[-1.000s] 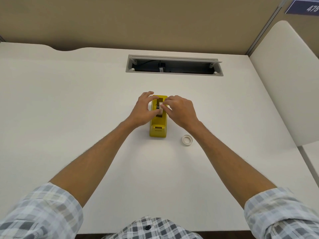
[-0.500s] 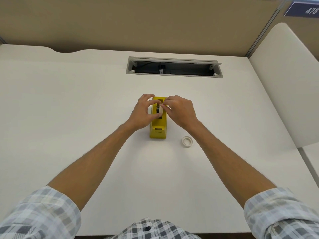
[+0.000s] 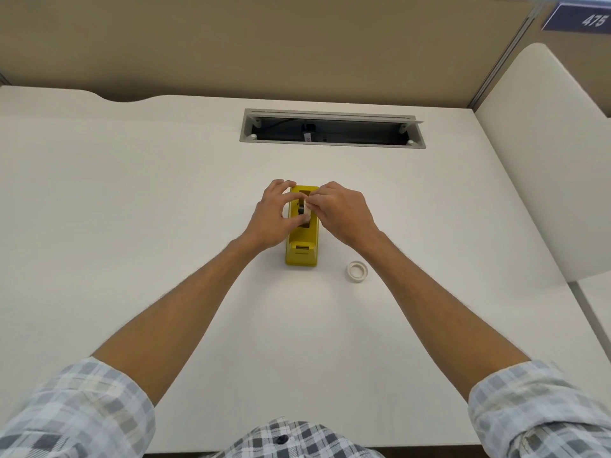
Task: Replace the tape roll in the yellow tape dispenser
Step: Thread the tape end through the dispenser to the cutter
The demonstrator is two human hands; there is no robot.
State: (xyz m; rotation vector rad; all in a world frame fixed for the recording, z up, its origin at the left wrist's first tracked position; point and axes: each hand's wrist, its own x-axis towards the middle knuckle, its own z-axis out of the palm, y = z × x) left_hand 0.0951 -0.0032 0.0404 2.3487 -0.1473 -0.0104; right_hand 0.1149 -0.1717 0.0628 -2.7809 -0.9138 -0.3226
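A yellow tape dispenser [image 3: 301, 251] stands on the white desk [image 3: 132, 226] in the middle of the head view, its cutter end toward me. A whitish tape roll [image 3: 306, 211] on a dark hub sits upright in the dispenser's slot. My left hand [image 3: 271, 217] pinches the roll from the left, fingers over the dispenser's far end and thumb at the roll's near side. My right hand [image 3: 340, 214] grips the roll from the right with its fingertips. A second small white tape roll [image 3: 357, 271] lies flat on the desk to the right of the dispenser, touched by nothing.
An open cable tray slot [image 3: 332, 131] is cut into the desk behind the dispenser. A tan partition wall [image 3: 264, 44] rises at the back and a white side panel [image 3: 545, 160] stands on the right. The desk's front edge is close to my body.
Both hands have stayed on the roll in the dispenser, with small finger shifts; the roll sits slightly lower in the slot. The loose roll on the desk has not moved.
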